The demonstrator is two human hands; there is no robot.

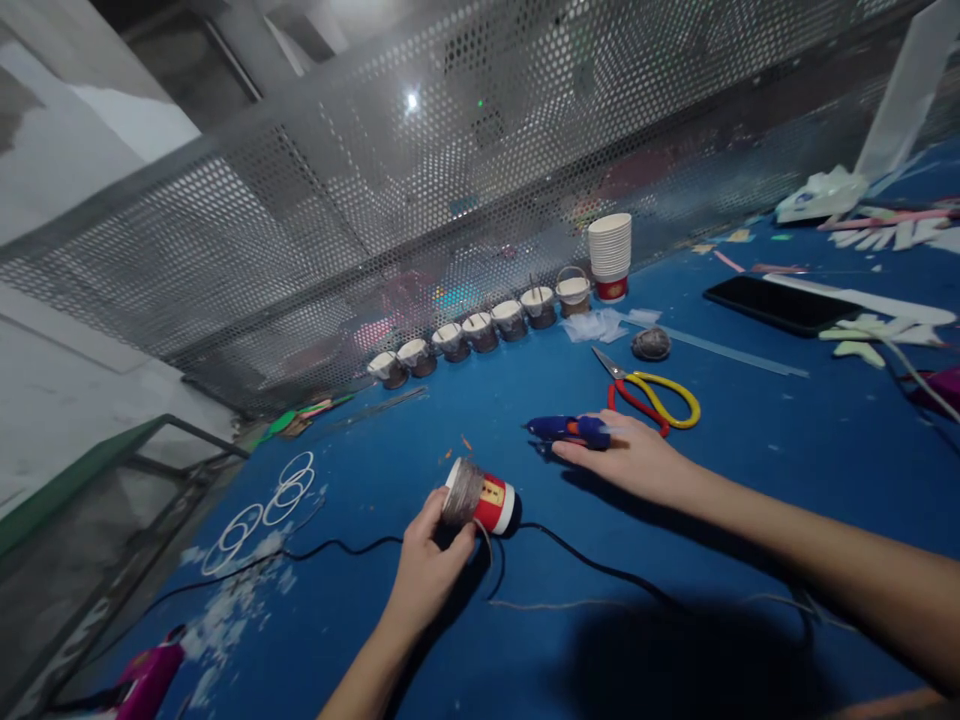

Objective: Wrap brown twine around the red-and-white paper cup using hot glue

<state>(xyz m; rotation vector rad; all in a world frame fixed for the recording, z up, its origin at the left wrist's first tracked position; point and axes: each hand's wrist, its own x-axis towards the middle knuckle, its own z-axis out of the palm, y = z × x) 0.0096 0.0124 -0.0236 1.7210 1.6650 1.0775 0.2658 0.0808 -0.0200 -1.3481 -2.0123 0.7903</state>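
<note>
My left hand [435, 555] grips a red and white paper cup [492, 503] tilted on its side. Grey-brown yarn [463, 492] is wound round the cup's rim half, and a loose strand trails from it across the table. To the right, my right hand [626, 455] is closed round a blue hot glue gun [566, 430], its nozzle pointing left; the handle is mostly hidden by the fingers. Scissors [652, 395] with red and yellow handles lie just beyond that hand, half open. A ball of grey yarn [651, 344] rests behind them.
Several yarn-wrapped cups [480, 333] stand in a row along the perforated metal screen [450, 200], beside a stack of paper cups [610, 255]. White rings [289, 490] lie at left. A black cable [341, 545] crosses the blue table. A phone [780, 303] lies at right.
</note>
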